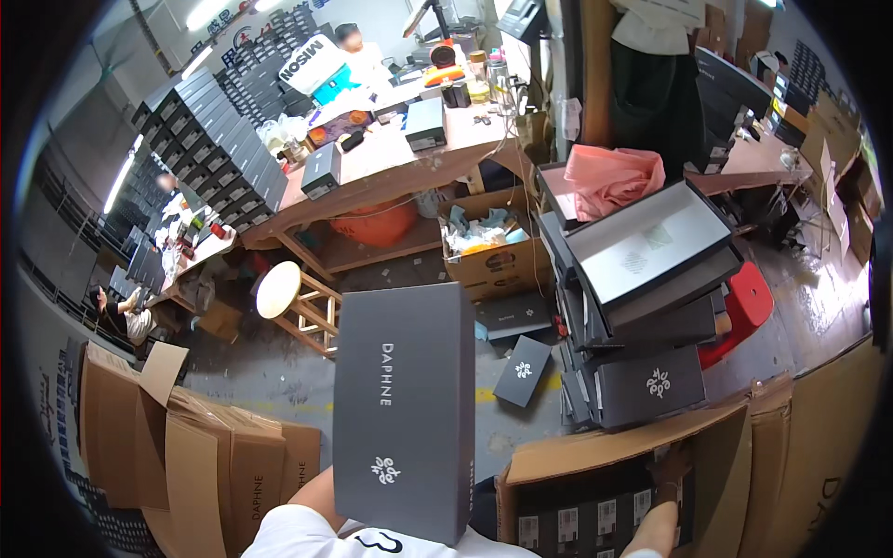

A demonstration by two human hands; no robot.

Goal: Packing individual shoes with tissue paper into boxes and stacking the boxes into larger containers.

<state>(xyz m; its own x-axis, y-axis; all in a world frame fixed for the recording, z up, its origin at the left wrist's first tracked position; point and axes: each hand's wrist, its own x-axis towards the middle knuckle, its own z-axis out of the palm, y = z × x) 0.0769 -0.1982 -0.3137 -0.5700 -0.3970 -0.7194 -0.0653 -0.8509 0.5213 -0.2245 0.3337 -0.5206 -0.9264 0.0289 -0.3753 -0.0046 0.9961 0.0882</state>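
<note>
Grey box [402, 391]: 1 is held up, right hand [669, 471] inside 1 carton [614, 449].

Ceiling tubes [206, 13] are glowing around ten-thirty; floor [802, 305] is glaring at three o'clock; carton [623, 445] interior is shadowing at five; fisheye is bending edges, blackening corners.

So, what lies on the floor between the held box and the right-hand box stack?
The head view shows two grey boxes, a blue scrap and a yellow line.
</note>
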